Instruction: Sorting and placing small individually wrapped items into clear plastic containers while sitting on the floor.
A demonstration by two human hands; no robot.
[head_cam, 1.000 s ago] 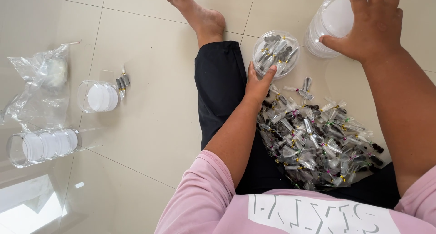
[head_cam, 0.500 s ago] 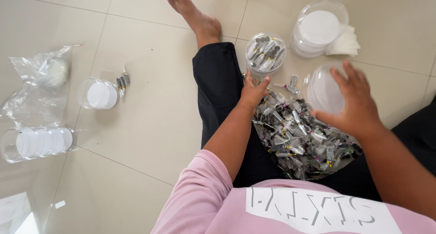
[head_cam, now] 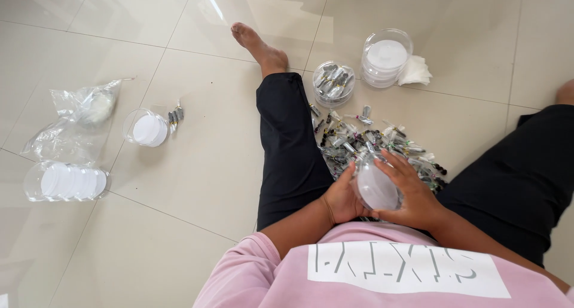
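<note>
Both hands, left (head_cam: 342, 200) and right (head_cam: 412, 194), grip one clear round container (head_cam: 375, 185) above the lap. At twelve o'clock lie one heap of small packets (head_cam: 371, 143) and two more containers (head_cam: 359, 69); three more at nine o'clock.

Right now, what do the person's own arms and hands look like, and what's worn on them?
Both hands are bare: the left hand and the right hand wear no gloves, and no rings or watch can be made out. The forearms are uncovered too. Loose pink sleeves end near the elbows, part of a pink top with a white panel across the chest.
</note>
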